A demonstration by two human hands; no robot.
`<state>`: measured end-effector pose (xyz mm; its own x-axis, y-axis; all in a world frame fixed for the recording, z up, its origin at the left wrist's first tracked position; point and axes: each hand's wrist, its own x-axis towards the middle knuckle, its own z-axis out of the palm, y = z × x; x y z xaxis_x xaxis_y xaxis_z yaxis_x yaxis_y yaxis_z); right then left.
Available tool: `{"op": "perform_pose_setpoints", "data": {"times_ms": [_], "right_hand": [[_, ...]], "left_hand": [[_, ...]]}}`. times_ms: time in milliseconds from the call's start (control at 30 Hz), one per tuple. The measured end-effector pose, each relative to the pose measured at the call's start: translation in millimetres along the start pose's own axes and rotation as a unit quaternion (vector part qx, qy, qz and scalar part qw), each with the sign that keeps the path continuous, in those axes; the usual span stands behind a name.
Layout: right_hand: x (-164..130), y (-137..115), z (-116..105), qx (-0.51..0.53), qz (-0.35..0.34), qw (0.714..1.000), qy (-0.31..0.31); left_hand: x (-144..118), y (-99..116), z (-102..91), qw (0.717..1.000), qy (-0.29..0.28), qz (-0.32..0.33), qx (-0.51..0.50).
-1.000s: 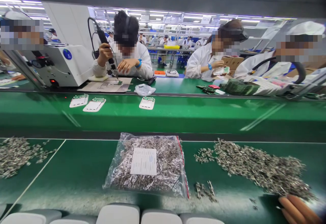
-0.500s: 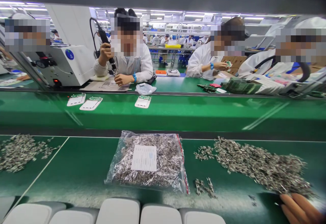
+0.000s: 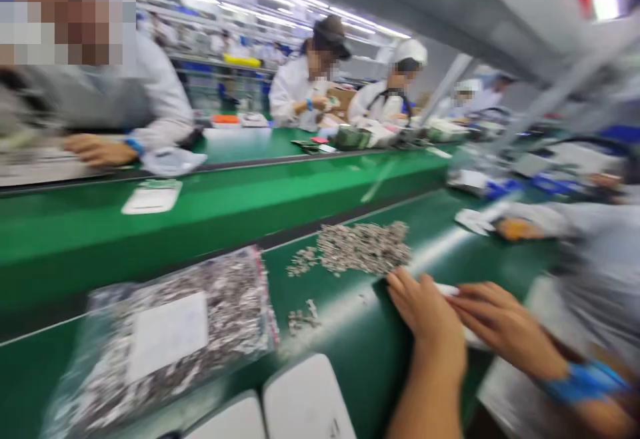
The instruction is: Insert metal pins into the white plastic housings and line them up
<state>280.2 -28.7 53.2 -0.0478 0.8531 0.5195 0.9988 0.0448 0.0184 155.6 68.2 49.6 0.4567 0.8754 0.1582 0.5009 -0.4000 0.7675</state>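
Note:
My left hand (image 3: 427, 309) is at the near edge of a pile of small metal parts (image 3: 363, 247), fingers bent and close together. Whatever its fingertips hold is hidden by the hand. Just right of it, my right hand (image 3: 515, 329), with a blue band on the wrist, is closed on a white plastic casing (image 3: 447, 290). The casing shows only in part between and below the hands and is blurred. A few loose metal parts (image 3: 303, 318) lie left of my hands on the green bench.
A clear bag of metal parts (image 3: 235, 292) with a white label lies at left. White casings (image 3: 307, 396) stand along the near edge. Beyond, a green belt (image 3: 240, 202) carries a white panel (image 3: 153, 197). A co-worker's sleeve (image 3: 585, 226) is close at right.
The view has swung to the right, so the bag and pile appear further left. Only one hand's fingers showed by the pile before; now both my hands and the white casing are in view.

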Motion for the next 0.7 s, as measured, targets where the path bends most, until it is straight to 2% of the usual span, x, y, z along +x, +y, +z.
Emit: {"op": "perform_pose_setpoints", "data": {"times_ms": [67, 167, 700], "right_hand": [[-7.3, 10.9, -16.5, 0.015, 0.006, 0.998, -0.057], [-9.2, 17.7, -20.2, -0.002, 0.011, 0.999, -0.049], [-7.8, 11.0, -17.0, 0.017, 0.029, 0.999, -0.021]], "left_hand": [[-9.6, 15.1, 9.6, 0.997, -0.032, -0.056, -0.029], [-7.1, 17.1, 10.7, 0.997, -0.041, -0.053, -0.045], [-2.1, 14.7, 7.4, 0.996, -0.043, -0.063, -0.04]]}}
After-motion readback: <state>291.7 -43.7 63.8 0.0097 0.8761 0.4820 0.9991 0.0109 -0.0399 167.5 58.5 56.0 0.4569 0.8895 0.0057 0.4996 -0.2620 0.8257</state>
